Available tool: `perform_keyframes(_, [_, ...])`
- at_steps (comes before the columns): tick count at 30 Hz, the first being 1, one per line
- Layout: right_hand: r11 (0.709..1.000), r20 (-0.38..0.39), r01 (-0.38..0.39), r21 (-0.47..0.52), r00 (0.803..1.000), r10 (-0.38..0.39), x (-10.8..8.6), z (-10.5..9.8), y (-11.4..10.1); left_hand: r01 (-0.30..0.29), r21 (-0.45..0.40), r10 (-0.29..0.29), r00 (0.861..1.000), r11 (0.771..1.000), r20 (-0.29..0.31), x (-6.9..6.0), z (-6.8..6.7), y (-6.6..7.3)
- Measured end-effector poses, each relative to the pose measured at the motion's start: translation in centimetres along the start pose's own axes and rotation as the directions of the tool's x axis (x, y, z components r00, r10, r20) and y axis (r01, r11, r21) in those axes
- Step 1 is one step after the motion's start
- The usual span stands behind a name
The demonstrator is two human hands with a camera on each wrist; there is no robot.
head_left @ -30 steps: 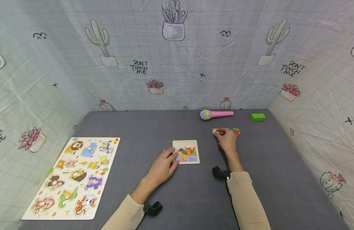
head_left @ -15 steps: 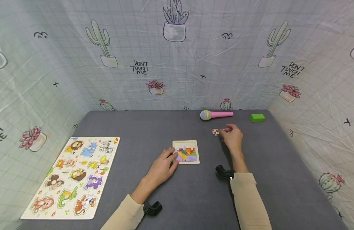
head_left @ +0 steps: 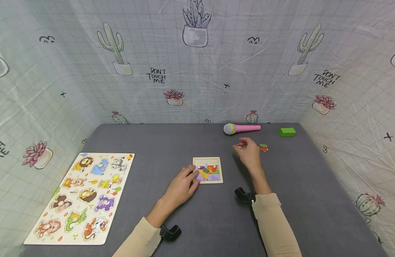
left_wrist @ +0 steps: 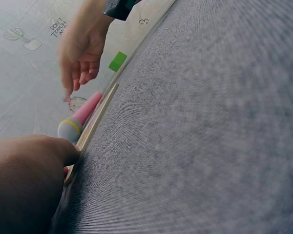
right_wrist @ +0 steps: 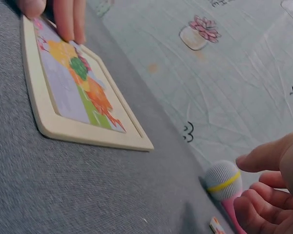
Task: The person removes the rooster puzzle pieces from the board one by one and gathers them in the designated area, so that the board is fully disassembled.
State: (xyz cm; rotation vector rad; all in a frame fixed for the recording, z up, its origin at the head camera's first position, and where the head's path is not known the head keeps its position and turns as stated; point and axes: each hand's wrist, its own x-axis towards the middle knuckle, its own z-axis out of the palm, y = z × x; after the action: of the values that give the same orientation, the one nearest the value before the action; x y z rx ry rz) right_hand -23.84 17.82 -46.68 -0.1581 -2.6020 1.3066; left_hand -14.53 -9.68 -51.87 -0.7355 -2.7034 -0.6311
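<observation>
Grey fabric-covered table (head_left: pixel 216 221). A person's left hand (head_left: pixel 179 184) rests, fingers relaxed, on the left edge of a square pale-wood puzzle frame (right_wrist: pixel 73 131), its top strip unfilled. The right hand (head_left: pixel 250 153), thumb and fingers parted, holds nothing, near a small flat white-and-red puzzle piece (right_wrist: pixel 216 225) on the table. Best to pinch it by opposite edges, left fingers steadying the frame.

puzzle frame (right_wrist: pixel 83 133) | flat, partly filled | orange-green piece (head_left: pixel 263 147) | loose, farther right
</observation>
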Motion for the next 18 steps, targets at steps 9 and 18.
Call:
perform_keyframes(9, [0.998,0.112,0.060,-0.030,0.992,-0.056,-0.6,0.6,-1.1,0.008,-0.006,-0.008,1.000,1.000,0.001,0.0,0.0,0.1])
perform_keyframes(18, [0.994,0.180,0.083,-0.076,0.981,-0.068,-1.6,1.0,-1.7,0.035,-0.031,-0.035,0.999,0.999,0.005,-0.1,0.1,0.0])
